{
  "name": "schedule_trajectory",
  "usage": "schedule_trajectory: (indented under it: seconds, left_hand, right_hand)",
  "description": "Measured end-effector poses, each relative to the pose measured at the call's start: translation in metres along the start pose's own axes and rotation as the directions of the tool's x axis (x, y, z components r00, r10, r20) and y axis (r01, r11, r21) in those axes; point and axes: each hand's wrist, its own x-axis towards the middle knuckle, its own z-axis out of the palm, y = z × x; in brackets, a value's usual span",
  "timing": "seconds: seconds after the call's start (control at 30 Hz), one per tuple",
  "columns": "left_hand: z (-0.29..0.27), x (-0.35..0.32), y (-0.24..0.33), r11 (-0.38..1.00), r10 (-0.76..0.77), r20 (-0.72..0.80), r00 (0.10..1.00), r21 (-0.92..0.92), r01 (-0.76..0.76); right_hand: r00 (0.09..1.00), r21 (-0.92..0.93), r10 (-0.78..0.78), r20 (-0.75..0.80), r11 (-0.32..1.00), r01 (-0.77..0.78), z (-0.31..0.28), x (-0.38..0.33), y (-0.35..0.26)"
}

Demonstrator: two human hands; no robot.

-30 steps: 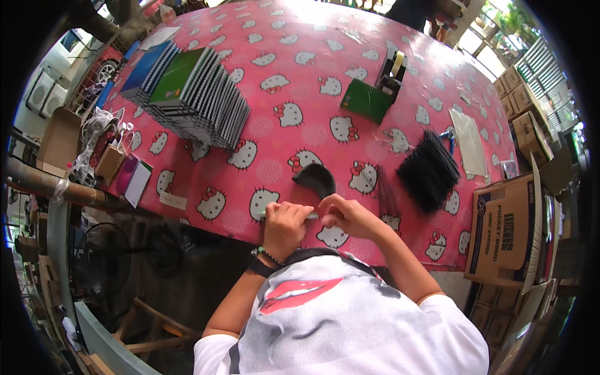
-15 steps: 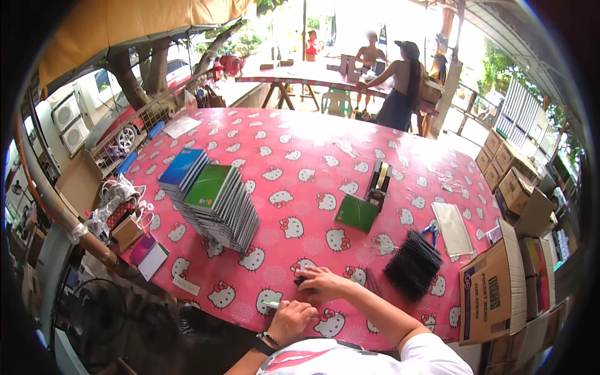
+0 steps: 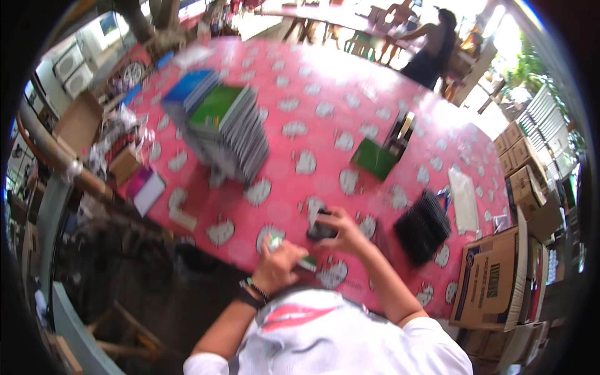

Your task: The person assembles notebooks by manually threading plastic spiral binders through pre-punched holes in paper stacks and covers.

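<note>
Near the table's front edge, my left hand (image 3: 279,267) is closed over a thin green and white item (image 3: 306,262), mostly hidden by the palm and blurred. It looks like a small notebook. My right hand (image 3: 339,228), just to the right and a little farther off, has its fingers curled round a small black object (image 3: 320,231) on the tabletop; its kind is not clear. Farther right lies a bundle of black spiral binding coils (image 3: 422,228). Beyond them a green notebook (image 3: 374,158) rests against a black tape dispenser (image 3: 400,134).
Tall stacks of spiral notebooks (image 3: 219,125) stand at the left of the pink patterned table (image 3: 287,162). A purple and white pad (image 3: 145,189) lies at the left edge. An open cardboard box (image 3: 490,278) is at the right. Other people (image 3: 431,47) stand at a far table.
The view has tilted downward. My right hand has lifted its fingers slightly round the black object, and more of the green item shows beside my left hand.
</note>
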Motion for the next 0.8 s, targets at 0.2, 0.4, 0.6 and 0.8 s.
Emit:
schedule_trajectory:
  seconds: [0.2, 0.4, 0.6, 0.8]
  left_hand:
    - [0.001, -0.019, -0.024, 0.993, -0.037, -0.128, 0.991, 0.108, 0.051]
    - [0.001, -0.005, -0.019, 0.993, -0.050, -0.130, 0.990, 0.095, 0.063]
    - [0.010, 0.004, -0.024, 0.988, -0.039, -0.151, 0.988, 0.141, 0.060]
    - [0.010, 0.005, -0.023, 0.988, -0.036, -0.169, 0.985, 0.141, 0.061]
  right_hand:
    - [0.926, 0.668, -0.005, 0.377, 0.694, -0.268, -0.014, -0.034, -0.016]
    - [0.971, 0.274, 0.222, 0.091, 0.932, -0.239, 0.004, -0.029, -0.029]
    - [0.960, 0.344, 0.106, 0.260, 0.919, -0.195, 0.003, -0.021, -0.024]
    - [0.942, 0.502, 0.006, 0.335, 0.845, -0.184, 0.002, -0.021, -0.016]
